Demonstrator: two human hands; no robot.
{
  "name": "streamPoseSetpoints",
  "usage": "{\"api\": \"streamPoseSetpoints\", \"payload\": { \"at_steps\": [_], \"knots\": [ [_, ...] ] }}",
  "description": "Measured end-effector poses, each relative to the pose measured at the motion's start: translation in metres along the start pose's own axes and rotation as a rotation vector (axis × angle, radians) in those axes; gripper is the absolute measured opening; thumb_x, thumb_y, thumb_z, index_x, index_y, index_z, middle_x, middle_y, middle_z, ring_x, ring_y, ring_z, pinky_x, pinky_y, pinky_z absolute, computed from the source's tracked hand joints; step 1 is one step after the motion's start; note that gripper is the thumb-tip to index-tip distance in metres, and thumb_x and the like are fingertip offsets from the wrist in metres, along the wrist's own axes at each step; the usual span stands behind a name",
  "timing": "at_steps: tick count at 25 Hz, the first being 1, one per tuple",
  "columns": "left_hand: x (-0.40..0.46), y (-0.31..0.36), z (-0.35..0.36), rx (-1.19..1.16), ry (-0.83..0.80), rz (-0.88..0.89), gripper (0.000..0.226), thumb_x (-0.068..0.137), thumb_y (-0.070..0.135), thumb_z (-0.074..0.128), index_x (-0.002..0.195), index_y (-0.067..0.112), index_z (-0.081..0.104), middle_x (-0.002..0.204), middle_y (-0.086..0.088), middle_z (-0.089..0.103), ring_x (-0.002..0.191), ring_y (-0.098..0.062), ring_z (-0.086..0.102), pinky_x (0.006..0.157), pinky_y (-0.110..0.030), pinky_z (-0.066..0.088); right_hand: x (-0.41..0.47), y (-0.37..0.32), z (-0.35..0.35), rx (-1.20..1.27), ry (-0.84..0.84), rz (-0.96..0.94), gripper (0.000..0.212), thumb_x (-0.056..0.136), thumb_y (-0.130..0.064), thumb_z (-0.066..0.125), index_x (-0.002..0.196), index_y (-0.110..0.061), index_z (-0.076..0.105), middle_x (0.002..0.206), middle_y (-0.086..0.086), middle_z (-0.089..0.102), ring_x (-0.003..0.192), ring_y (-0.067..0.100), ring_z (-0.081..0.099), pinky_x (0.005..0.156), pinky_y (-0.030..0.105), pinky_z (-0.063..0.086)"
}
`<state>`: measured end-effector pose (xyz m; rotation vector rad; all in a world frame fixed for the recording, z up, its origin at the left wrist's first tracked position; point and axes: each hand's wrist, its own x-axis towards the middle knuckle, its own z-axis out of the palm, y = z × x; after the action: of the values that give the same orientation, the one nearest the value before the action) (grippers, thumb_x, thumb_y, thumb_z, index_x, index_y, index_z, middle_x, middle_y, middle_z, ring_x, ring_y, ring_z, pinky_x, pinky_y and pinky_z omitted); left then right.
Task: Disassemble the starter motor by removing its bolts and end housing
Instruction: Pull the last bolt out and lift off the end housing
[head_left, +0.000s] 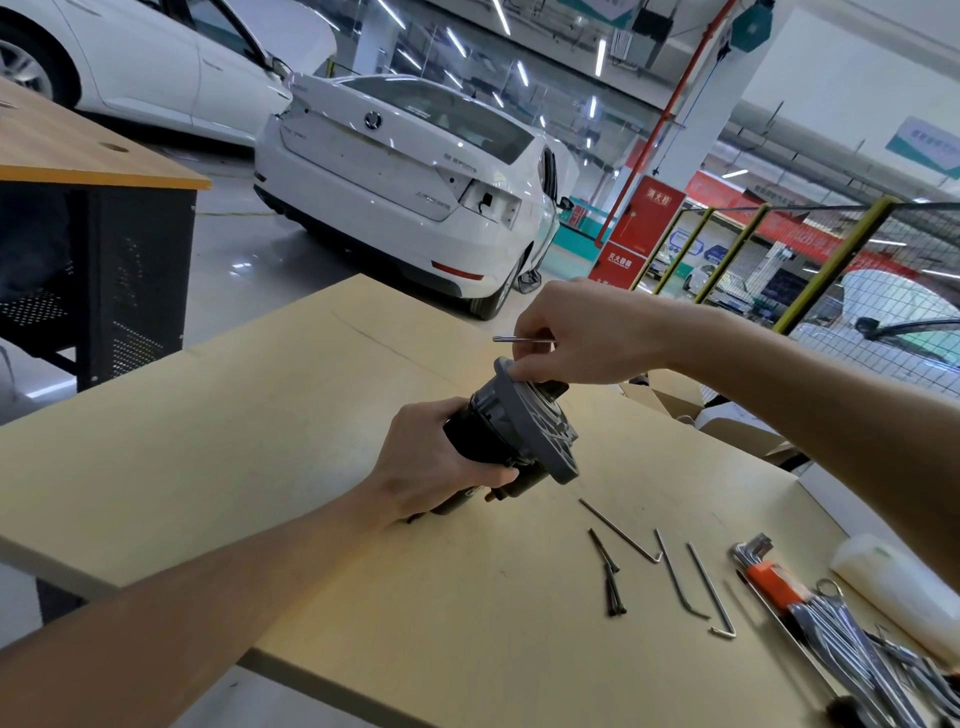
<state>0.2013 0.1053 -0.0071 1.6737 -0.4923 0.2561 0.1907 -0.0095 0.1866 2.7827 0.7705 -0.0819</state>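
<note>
**Starter motor held on bench, key in right hand**

Starter motor (506, 434) lying tilted on tan bench top (260, 441), near its middle. Dark cylindrical body gripped by left hand (436, 460), fingers curled round it from the near side. Grey end housing (535, 421) facing up and right, flange edge uppermost.

Right hand (587, 332) above the housing, fingers curled and pinching a thin hex key (519, 340); key's free end pointing left, clear of the motor. Fingertips (519, 371) touching top rim of the flange. Whether key is engaged in any bolt: cannot tell.

On bench, right of and nearer than the motor, well apart from it: dark bolts (610, 577) lying loose in a small cluster, exact count unclear. Just beside them three long L-shaped hex keys (675, 577) laid roughly parallel. Farther right, an orange key holder (774, 577) and a bundle of chrome spanners (852, 639) at bench edge, with a white roll (893, 582) beyond.

Background: white car (405, 171), rear toward bench; second wooden bench (78, 145) upper left.
</note>
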Motion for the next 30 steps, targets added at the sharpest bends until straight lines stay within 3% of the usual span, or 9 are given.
{"api": "streamPoseSetpoints", "payload": {
  "at_steps": [2, 6, 9, 12, 15, 17, 21, 26, 30],
  "knots": [
    [-0.001, 0.0, 0.001, 0.002, -0.004, 0.0, 0.066, 0.048, 0.053, 0.078, 0.1, 0.013, 0.074, 0.089, 0.0, 0.075, 0.087, -0.021, 0.07, 0.081, -0.047, 0.057, 0.002, 0.002, -0.003, 0.018, -0.059, -0.002, 0.036, 0.094, -0.037, 0.057, 0.095, -0.005, 0.071, 0.089, 0.014, 0.071, 0.083, 0.027, 0.065, 0.072, 0.037, 0.054],
    [0.0, 0.001, 0.002, 0.017, -0.028, -0.001, 0.062, 0.05, 0.047, 0.082, 0.102, 0.014, 0.074, 0.089, 0.002, 0.075, 0.086, -0.019, 0.07, 0.082, -0.045, 0.057, 0.001, 0.007, -0.009, 0.063, -0.154, 0.038, 0.027, 0.094, -0.036, 0.059, 0.095, -0.012, 0.071, 0.083, 0.0, 0.07, 0.077, 0.014, 0.065, 0.063, 0.021, 0.048],
    [0.001, -0.001, 0.002, 0.035, -0.004, -0.005, 0.049, 0.053, 0.037, 0.085, 0.096, 0.015, 0.074, 0.082, 0.003, 0.074, 0.079, -0.019, 0.069, 0.077, -0.046, 0.057, 0.005, 0.003, -0.005, -0.006, -0.138, 0.038, 0.027, 0.094, -0.037, 0.058, 0.081, -0.016, 0.071, 0.066, -0.01, 0.065, 0.062, 0.008, 0.061, 0.051, 0.012, 0.04],
    [0.001, -0.002, 0.001, 0.036, 0.005, -0.011, 0.049, 0.052, 0.037, 0.085, 0.095, 0.015, 0.074, 0.08, 0.003, 0.073, 0.078, -0.018, 0.068, 0.077, -0.044, 0.058, 0.009, 0.002, -0.001, -0.037, -0.065, 0.018, 0.029, 0.091, -0.033, 0.061, 0.066, -0.019, 0.065, 0.05, -0.011, 0.059, 0.05, 0.006, 0.056, 0.046, 0.014, 0.038],
    [0.002, -0.003, 0.001, 0.053, -0.026, -0.011, 0.048, 0.055, 0.035, 0.088, 0.097, 0.016, 0.074, 0.082, 0.004, 0.074, 0.08, -0.016, 0.069, 0.078, -0.043, 0.058, 0.004, 0.011, -0.003, 0.161, -0.114, 0.032, 0.02, 0.088, -0.031, 0.064, 0.073, -0.019, 0.07, 0.055, -0.018, 0.063, 0.055, -0.005, 0.06, 0.049, 0.007, 0.042],
    [0.002, -0.004, 0.001, 0.073, -0.028, -0.012, 0.045, 0.056, 0.029, 0.092, 0.095, 0.016, 0.074, 0.082, 0.003, 0.074, 0.079, -0.016, 0.069, 0.077, -0.044, 0.057, 0.003, 0.015, -0.001, 0.234, -0.12, 0.039, 0.017, 0.085, -0.031, 0.066, 0.071, -0.021, 0.07, 0.056, -0.018, 0.065, 0.055, -0.005, 0.059, 0.051, 0.01, 0.042],
    [0.004, -0.005, 0.003, 0.09, -0.007, -0.009, 0.038, 0.056, 0.028, 0.092, 0.088, 0.017, 0.073, 0.076, 0.004, 0.072, 0.072, -0.014, 0.067, 0.073, -0.044, 0.056, 0.006, 0.014, 0.0, 0.13, -0.135, 0.059, 0.023, 0.087, -0.035, 0.064, 0.067, -0.023, 0.068, 0.053, -0.021, 0.064, 0.053, -0.008, 0.058, 0.048, 0.009, 0.038],
    [0.003, -0.006, 0.0, 0.061, -0.01, -0.019, 0.044, 0.06, 0.024, 0.093, 0.099, 0.015, 0.074, 0.084, 0.004, 0.074, 0.082, -0.016, 0.069, 0.079, -0.042, 0.058, 0.004, 0.014, 0.0, 0.112, -0.095, 0.004, 0.021, 0.092, -0.036, 0.062, 0.082, -0.019, 0.071, 0.065, -0.012, 0.066, 0.058, -0.007, 0.057, 0.055, 0.013, 0.038],
    [0.001, -0.004, 0.0, 0.065, -0.018, -0.01, 0.045, 0.061, 0.021, 0.094, 0.1, 0.014, 0.074, 0.087, 0.001, 0.074, 0.084, -0.018, 0.069, 0.08, -0.044, 0.057, 0.0, 0.019, -0.002, 0.166, -0.103, -0.039, 0.017, 0.091, -0.03, 0.065, 0.082, -0.017, 0.07, 0.058, -0.015, 0.062, 0.054, -0.008, 0.053, 0.051, 0.005, 0.038]
  ]
}}
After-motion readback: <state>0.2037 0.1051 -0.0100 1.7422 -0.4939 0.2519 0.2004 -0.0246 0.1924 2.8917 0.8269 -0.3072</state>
